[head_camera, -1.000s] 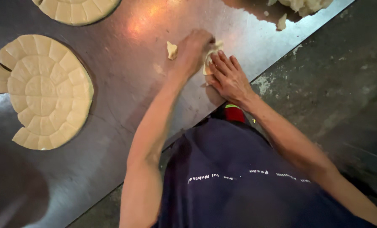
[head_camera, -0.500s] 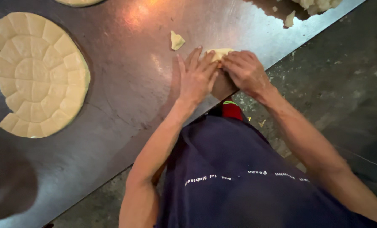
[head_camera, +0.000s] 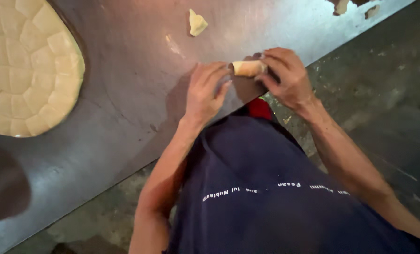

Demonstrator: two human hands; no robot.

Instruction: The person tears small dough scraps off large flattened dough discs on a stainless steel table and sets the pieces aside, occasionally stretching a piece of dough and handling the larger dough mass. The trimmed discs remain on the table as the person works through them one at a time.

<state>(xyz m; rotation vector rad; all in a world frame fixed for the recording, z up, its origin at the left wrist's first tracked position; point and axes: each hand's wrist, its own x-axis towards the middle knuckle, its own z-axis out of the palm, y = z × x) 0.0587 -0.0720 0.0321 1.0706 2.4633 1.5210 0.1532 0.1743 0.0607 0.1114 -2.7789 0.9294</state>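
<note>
Head view, one item in hand.

Item: small roll of pale dough point(head_camera: 249, 68), upper centre of the frame, just above the near edge of the steel tabletop point(head_camera: 125, 108).

Handling, as judged: light, soft, easily dented or torn, possibly tacky; best taken lightly at both ends, not squeezed mid-length.

Orientation: long axis runs left to right across the frame, nearly level; one end faces each hand.

Left hand point(head_camera: 205, 91): fingers loosely curled, tips touching the roll's left end.

Right hand point(head_camera: 285, 77): fingers closed round the right end, pinching it.

Nearby: loose dough scrap point(head_camera: 197, 22) well apart at top centre; scored round of dough point(head_camera: 26, 66) at upper left.
</note>
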